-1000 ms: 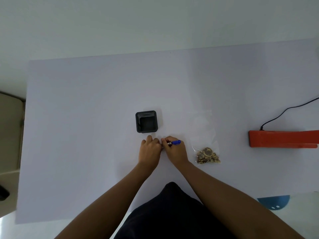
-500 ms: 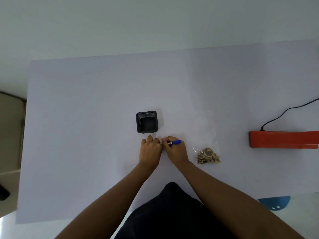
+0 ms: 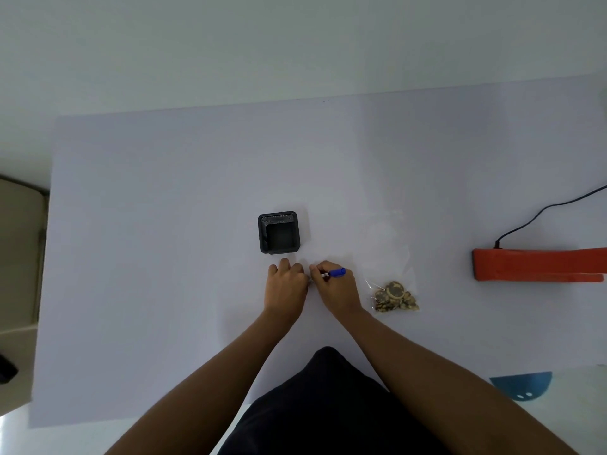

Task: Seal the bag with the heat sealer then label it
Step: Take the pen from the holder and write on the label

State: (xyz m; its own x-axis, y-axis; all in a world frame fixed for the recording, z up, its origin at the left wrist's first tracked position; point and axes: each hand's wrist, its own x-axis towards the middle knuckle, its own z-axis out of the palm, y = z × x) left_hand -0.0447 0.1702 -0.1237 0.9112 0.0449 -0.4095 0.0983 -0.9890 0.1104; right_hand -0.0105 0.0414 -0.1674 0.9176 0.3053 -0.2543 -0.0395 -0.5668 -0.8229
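Observation:
A clear plastic bag lies flat on the table right of centre, with brown dried pieces bunched at its near end. The orange heat sealer lies shut at the right edge, its black cord running off to the right. My right hand grips a blue pen, tip pointing left toward my left hand. My left hand rests palm down beside it, fingers pressed on the table; whatever lies under them is hidden. Both hands sit left of the bag, apart from it.
A black square pen holder stands just beyond my left hand. The table is covered in pale lilac. A blue semicircle sticker lies near the front right edge. A beige chair stands off the table's left side.

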